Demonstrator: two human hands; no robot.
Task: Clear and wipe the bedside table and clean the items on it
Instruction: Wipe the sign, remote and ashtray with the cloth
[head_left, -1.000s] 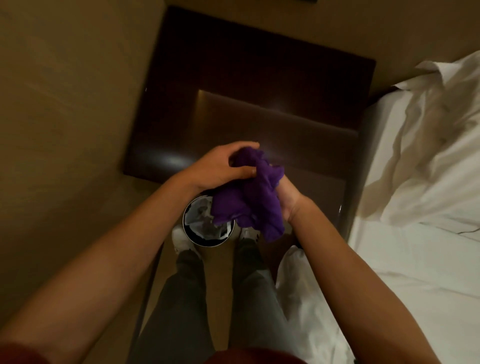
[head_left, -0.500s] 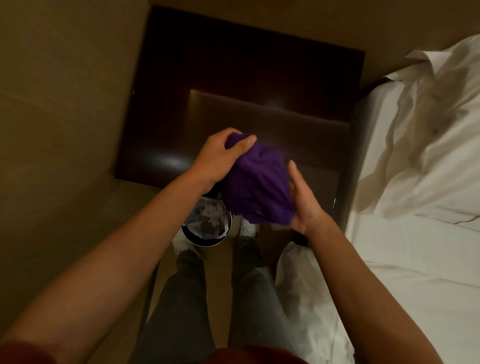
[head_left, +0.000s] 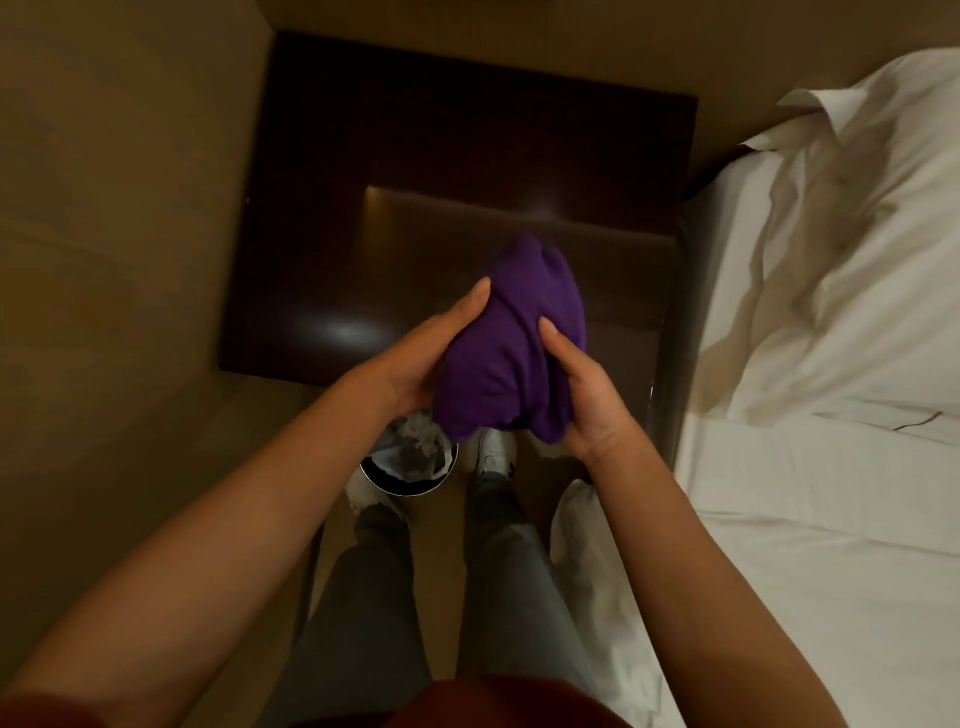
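The dark bedside table (head_left: 322, 208) has a glossy top with open surface across its far and wall-side parts; its near edge runs just in front of the person's feet, and its bed-side edge lies close against the white bed (head_left: 831, 467). A tan wall borders the table on the side away from the bed. Held above the table's near edge is a bunched purple cloth (head_left: 511, 343), cupped between both hands. The left hand (head_left: 426, 358) presses the cloth's wall-side flank with straight fingers. The right hand (head_left: 582, 395) wraps the cloth's bed-side flank, thumb laid over the top and fingers curled beneath, gripping it. Both forearms reach forward, converging on the cloth. Below the table's near edge, a round waste bin (head_left: 410, 460) with crumpled contents stands on the tan floor beside white shoes.
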